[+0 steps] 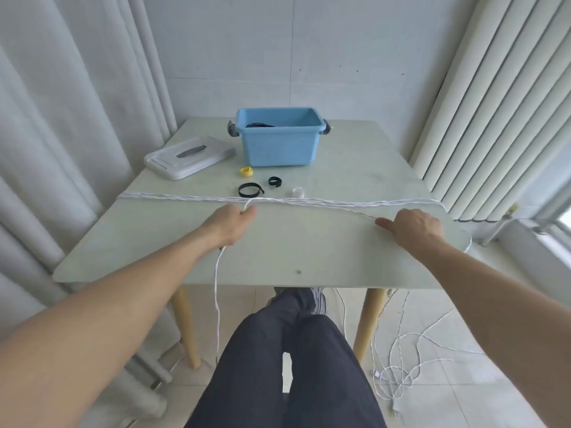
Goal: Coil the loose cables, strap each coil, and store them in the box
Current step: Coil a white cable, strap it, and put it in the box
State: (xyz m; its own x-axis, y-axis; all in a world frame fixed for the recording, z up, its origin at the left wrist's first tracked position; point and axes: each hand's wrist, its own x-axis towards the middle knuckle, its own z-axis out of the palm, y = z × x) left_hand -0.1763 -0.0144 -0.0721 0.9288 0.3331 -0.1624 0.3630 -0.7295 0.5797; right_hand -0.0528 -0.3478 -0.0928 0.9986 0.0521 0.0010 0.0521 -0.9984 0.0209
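White cable (pixel 191 197) lies in several thin strands stretched straight across the table (pixel 309 242) from edge to edge, with one end hanging off the near edge and more of it tangled on the tiled floor (pixel 463 396) at the right. The left hand (pixel 230 220) curls its fingers round a loop of it; the right hand (pixel 414 227) pinches a strand between thumb and fingers. Behind sit a blue box (pixel 279 143) (something dark inside, hard to make out), its white lid (pixel 188 157), a yellow strap (pixel 246 171), two black straps (pixel 249 189) and a pale one (pixel 298 192). Under the right hand, the cable is hidden. Pale green tabletop, wooden legs, curtains (pixel 61 118) left, vertical blinds (pixel 494 118) right.
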